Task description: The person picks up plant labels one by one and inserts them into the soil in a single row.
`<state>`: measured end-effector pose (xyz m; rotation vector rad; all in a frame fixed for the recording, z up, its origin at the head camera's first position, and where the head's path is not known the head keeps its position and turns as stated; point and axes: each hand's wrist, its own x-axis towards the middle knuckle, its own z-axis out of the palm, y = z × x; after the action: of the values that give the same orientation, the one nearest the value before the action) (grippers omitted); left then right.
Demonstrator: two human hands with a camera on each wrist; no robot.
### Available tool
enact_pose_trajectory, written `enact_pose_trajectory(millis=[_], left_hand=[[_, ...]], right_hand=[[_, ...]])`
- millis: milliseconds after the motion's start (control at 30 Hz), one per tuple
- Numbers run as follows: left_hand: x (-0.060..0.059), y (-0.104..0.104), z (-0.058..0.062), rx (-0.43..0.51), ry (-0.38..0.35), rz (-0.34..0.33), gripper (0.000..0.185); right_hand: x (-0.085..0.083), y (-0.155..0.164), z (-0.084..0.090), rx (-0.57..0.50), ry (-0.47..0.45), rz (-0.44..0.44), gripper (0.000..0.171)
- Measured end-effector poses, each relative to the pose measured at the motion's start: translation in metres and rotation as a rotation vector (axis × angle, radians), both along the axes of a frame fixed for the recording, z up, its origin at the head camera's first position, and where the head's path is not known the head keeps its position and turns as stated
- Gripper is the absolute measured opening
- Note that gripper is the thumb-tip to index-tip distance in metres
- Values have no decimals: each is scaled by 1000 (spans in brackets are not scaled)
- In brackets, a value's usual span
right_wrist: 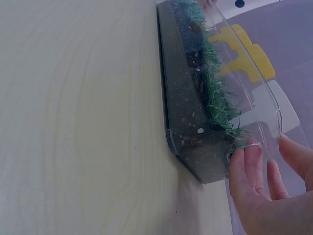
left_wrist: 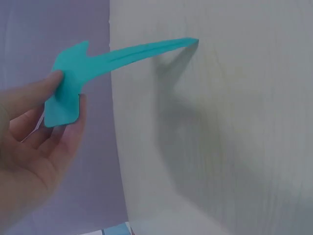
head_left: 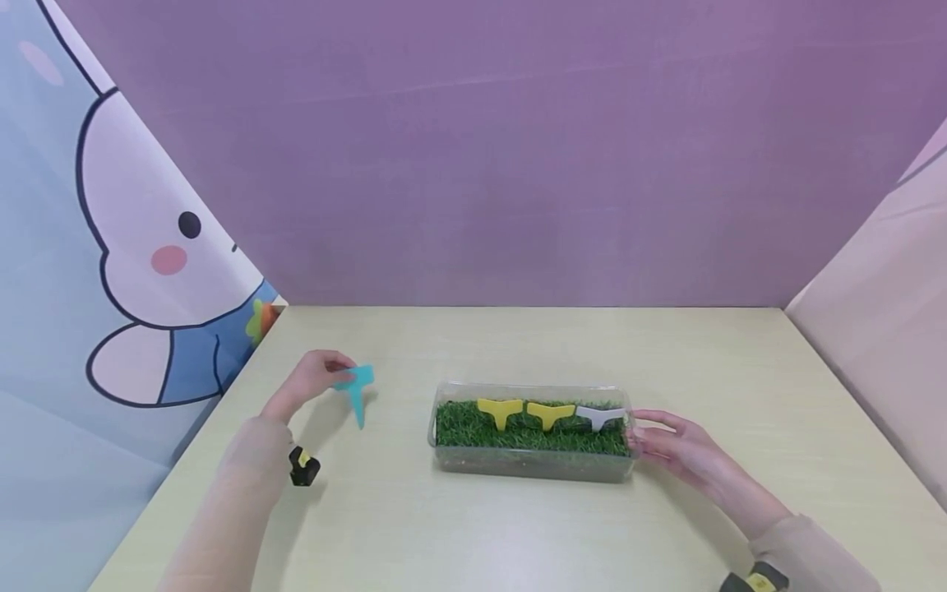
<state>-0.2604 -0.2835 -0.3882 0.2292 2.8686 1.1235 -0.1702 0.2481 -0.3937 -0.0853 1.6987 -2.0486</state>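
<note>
My left hand point(head_left: 314, 380) pinches a teal T-shaped plant tag point(head_left: 357, 388) by its wide top, with the pointed stem hanging down just above the table. In the left wrist view the teal tag point(left_wrist: 98, 68) sits between thumb and fingers point(left_wrist: 66, 132), and its tip points at the tabletop. A clear plastic box point(head_left: 533, 469) filled with green grass point(head_left: 528, 434) stands mid-table. Stuck in the grass are two yellow tags point(head_left: 501, 410) point(head_left: 550, 413) and a white tag point(head_left: 600, 418). My right hand point(head_left: 676, 448) rests with straight fingers point(right_wrist: 247, 166) against the box's right end point(right_wrist: 215, 161).
The pale wooden table point(head_left: 518, 526) is walled by a purple backdrop point(head_left: 518, 148), a cartoon rabbit curtain point(head_left: 133, 271) on the left and a pink panel point(head_left: 880, 329) on the right. Wrist-worn cameras point(head_left: 303, 467) sit on both sleeves.
</note>
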Motion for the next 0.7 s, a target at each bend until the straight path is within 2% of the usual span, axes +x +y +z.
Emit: enact_pose_trajectory(millis=[300, 700], left_hand=[[0, 15, 8, 49, -4, -41, 18], [5, 32, 14, 100, -20, -19, 18]], right_hand=[[-1, 0, 0, -27, -5, 7, 21], [-2, 0, -3, -25, -9, 2, 21]])
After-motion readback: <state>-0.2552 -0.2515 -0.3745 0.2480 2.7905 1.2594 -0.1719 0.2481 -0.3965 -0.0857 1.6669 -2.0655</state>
